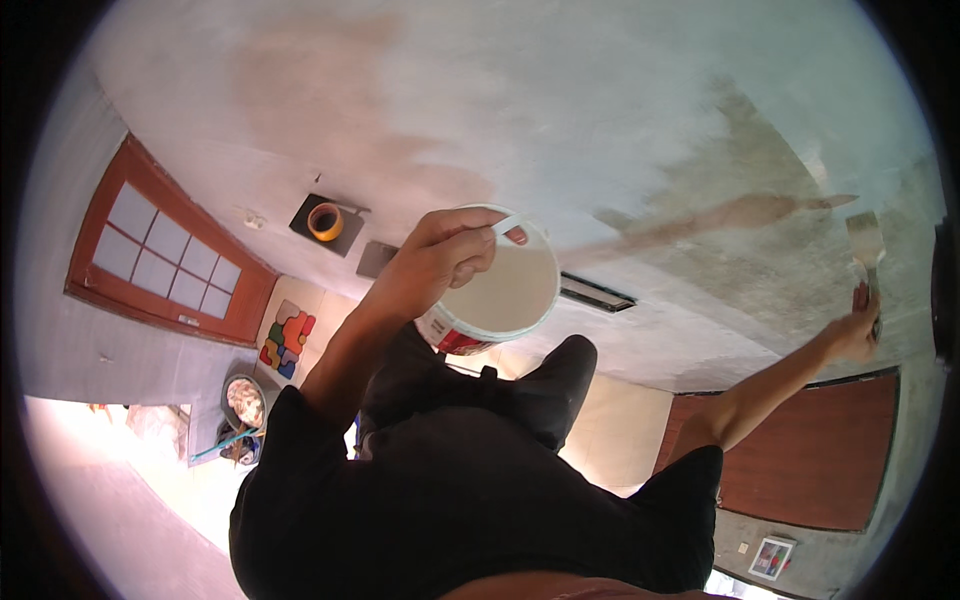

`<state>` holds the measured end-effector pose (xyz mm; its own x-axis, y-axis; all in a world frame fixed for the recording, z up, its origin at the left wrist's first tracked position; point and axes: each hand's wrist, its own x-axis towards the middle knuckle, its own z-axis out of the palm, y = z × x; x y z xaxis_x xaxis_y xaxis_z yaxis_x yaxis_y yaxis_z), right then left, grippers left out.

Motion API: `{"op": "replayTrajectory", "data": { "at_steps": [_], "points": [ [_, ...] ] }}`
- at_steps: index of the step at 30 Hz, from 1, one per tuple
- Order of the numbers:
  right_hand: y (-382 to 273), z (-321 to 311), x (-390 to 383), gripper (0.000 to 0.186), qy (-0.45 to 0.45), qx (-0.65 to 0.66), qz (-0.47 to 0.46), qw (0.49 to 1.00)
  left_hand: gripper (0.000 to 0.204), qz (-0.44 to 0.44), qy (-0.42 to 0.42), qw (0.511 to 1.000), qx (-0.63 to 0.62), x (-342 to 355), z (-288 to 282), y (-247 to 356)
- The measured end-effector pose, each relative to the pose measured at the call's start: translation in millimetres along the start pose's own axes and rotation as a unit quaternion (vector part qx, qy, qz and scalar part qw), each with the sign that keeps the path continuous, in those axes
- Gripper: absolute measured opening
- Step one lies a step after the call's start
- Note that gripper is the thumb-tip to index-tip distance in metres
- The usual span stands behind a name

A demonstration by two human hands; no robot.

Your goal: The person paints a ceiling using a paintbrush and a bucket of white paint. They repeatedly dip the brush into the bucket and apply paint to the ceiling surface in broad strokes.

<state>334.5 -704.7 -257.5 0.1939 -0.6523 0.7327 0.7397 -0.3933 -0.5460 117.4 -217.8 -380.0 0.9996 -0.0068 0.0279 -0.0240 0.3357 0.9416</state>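
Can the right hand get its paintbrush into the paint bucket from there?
Probably yes, if the arm swings back in: the right hand is stretched far out with the paintbrush, but the paint bucket's top is open and the left hand covers only one side.

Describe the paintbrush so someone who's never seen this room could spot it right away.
Find the big pale wall, then its darker, patchy area toward the picture's right. There, the right hand holds the paintbrush, head up. Its flat, broad, pale head sets it apart from the round bucket in the left hand.
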Motion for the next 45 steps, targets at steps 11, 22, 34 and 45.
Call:
{"op": "replayTrajectory", "data": {
  "at_steps": [11, 22, 34, 45],
  "points": [
    [-115, -55, -166, 0.018, -0.352, 0.181, 0.231, 0.889, 0.031, 0.014, -0.025, 0.997, 0.069, 10, 10, 5],
    [-145, 34, -327, 0.016, -0.733, -0.082, 0.009, 0.676, 0.031, -0.022, -0.072, 0.996, 0.049, 15, 1, -2],
    [-127, 47, -362, 0.019, -0.792, -0.163, -0.055, 0.586, 0.031, -0.028, -0.098, 0.995, 0.019, 21, -13, -19],
    [-168, 22, -311, 0.02, -0.665, -0.111, 0.004, 0.739, 0.031, -0.019, -0.1, 0.995, 0.021, 14, -3, -1]
  ]
}}
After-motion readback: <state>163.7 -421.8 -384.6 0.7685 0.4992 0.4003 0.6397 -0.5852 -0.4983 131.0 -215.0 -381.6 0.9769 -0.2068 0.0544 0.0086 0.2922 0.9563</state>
